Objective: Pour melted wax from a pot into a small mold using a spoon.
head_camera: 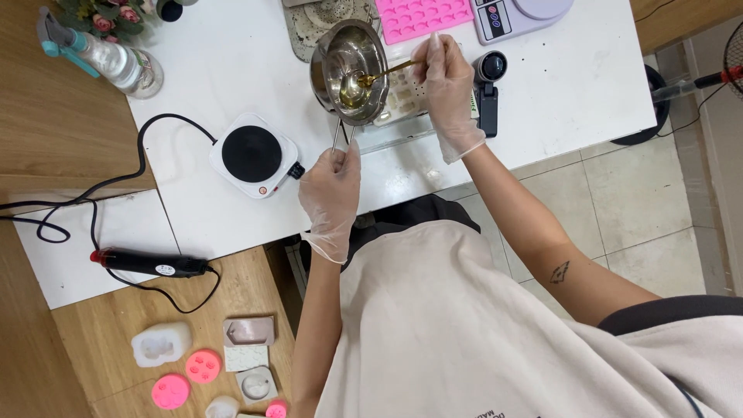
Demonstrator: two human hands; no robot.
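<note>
1. Head view, hands: both are wearing thin clear gloves and working well apart over a white table (232,62).
2. Head view, left hand (331,193): it is closing around the thin wire handle (339,138) of a small steel melting pot (350,71), fingers wrapped tight on the handle's near end, and is holding the pot tilted just above the tabletop.
3. Head view, right hand (449,93): its fingertips are pinching the end of a slim gold spoon (385,75), whose bowl is dipping into the pot, where a little yellowish liquid is lying against the lower wall.
4. Head view, under the pot: a clear mould tray (402,97) is lying on the table, partly hidden by the pot and the right hand; pale shapes are showing in some cavities.
5. Head view, beyond the pot: a pink silicone mould (422,17) is sitting at the far edge, with a lilac kitchen scale (518,15) just beside it. A small black device (489,85) is standing near the right wrist.
6. Head view, left of the pot: a white hot plate (254,155) with a black round top is resting on the table, its cord running off to the side. A clear spray bottle (116,62) is lying farther left.
7. Head view, lower left: a black heat tool (151,265) is lying on a white sheet, and several small pink and white moulds (203,365) are lying scattered on the wooden surface.
</note>
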